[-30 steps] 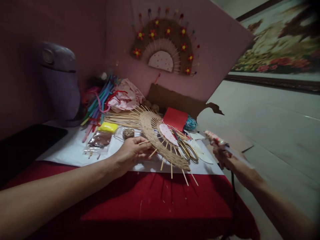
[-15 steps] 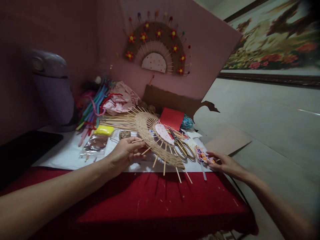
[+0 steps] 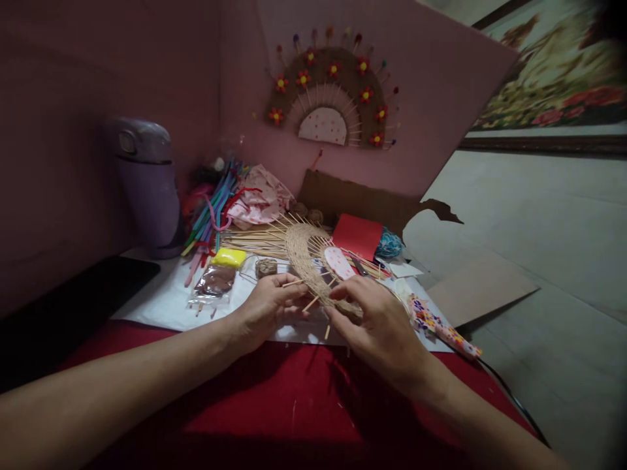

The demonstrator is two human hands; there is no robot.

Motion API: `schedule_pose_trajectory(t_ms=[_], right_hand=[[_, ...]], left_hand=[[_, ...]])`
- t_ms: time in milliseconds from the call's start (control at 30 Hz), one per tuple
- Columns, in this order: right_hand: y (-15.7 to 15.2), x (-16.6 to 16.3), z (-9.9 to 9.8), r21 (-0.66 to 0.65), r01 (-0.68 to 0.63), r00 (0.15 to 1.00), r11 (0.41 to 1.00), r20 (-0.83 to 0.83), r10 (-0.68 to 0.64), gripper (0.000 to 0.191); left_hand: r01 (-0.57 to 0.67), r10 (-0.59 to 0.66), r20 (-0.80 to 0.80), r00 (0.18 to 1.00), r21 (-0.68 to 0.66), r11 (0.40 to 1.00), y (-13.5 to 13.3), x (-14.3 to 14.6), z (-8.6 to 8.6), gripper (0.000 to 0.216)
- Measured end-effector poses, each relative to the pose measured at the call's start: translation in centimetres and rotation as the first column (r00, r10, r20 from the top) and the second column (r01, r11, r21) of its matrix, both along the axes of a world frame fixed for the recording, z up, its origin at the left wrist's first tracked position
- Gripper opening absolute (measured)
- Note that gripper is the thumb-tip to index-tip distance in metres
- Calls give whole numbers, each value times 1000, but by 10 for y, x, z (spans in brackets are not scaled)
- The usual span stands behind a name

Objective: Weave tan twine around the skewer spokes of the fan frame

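Note:
A half-ring fan of thin wooden sticks wrapped in twine [image 3: 300, 251] is tilted above the table, with a pink dotted half-disc [image 3: 339, 262] at its centre. My left hand [image 3: 267, 308] pinches its near left edge, thumb and fingers closed around the stick ends. My right hand [image 3: 385, 329] is closed on its lower right end, thumb below and fingers on top, covering that part. Behind my right hand, the scissors [image 3: 361, 266] are mostly hidden. A flower-patterned glue gun [image 3: 431, 318] lies to the right, apart from my hand.
Yellow clay [image 3: 229, 257], a brown clay packet [image 3: 215, 279] and a twine ball [image 3: 266, 267] lie left of the fan. Behind are bare sticks [image 3: 249, 239], pipe cleaners [image 3: 210, 209], red paper [image 3: 357, 236] and blue yarn [image 3: 390, 243]. A purple bottle [image 3: 151, 196] stands left.
My right hand has left the glue gun and moved left onto the fan's lower end. The glue gun now lies turned on the table. My left hand keeps its hold; the view has shifted.

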State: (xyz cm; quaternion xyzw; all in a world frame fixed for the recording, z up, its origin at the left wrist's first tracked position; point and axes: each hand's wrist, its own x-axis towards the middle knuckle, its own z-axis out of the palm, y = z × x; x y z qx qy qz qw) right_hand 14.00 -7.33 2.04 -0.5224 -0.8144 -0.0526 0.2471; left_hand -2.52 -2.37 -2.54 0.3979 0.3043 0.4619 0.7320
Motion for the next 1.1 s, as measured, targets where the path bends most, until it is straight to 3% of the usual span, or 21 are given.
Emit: schedule_pose_trajectory(t_ms=[167, 500, 833, 1100], right_hand=[[12, -6, -4, -119, 32, 998, 992, -46, -37, 9], [15, -5, -22, -127, 0, 983, 992, -184, -23, 4], [10, -10, -37, 4, -9, 993, 1000, -117, 10, 5], [9, -13, -39, 16, -40, 985, 999, -167, 42, 6]], left_hand=[[-7, 7, -5, 1000, -11, 1000, -1, 0, 0, 19], [-11, 11, 3, 1000, -31, 999, -3, 1, -3, 22], [-42, 39, -129, 991, -22, 999, -6, 4, -2, 29], [-106, 104, -152, 983, -3, 994, -3, 7, -8, 33]])
